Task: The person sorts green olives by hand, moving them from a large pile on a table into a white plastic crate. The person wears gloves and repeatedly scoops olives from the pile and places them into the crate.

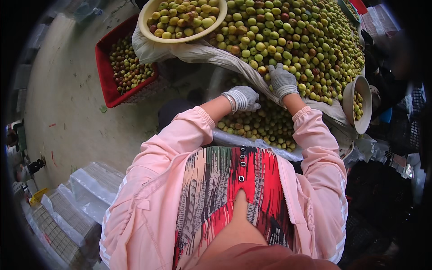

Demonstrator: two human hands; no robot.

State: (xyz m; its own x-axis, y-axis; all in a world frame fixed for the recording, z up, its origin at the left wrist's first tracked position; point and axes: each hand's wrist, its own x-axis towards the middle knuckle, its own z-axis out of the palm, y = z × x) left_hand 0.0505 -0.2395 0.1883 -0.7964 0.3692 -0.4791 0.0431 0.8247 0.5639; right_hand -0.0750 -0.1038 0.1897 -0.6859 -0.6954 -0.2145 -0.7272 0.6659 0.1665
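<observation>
A large heap of green and reddish jujube-like fruit (303, 44) lies on a pale cloth sheet (216, 55) in front of me. My right hand (283, 81), in a grey knitted glove, rests at the heap's near edge with its fingertips among the fruit. Lower and to the left, my left hand (243, 98) wears a matching glove and has its fingers curled. It is over a plastic-lined container (224, 136) of similar fruit, close to my body. Whether either palm encloses a fruit is hidden.
A cream basin (143, 28) of fruit stands at the heap's upper left. Beyond it, a red-lined crate (104, 74) of fruit sits on the floor. At the right, a tilted pale bowl (366, 108) holds several fruits. Plastic-lined crates (67, 209) stand at lower left.
</observation>
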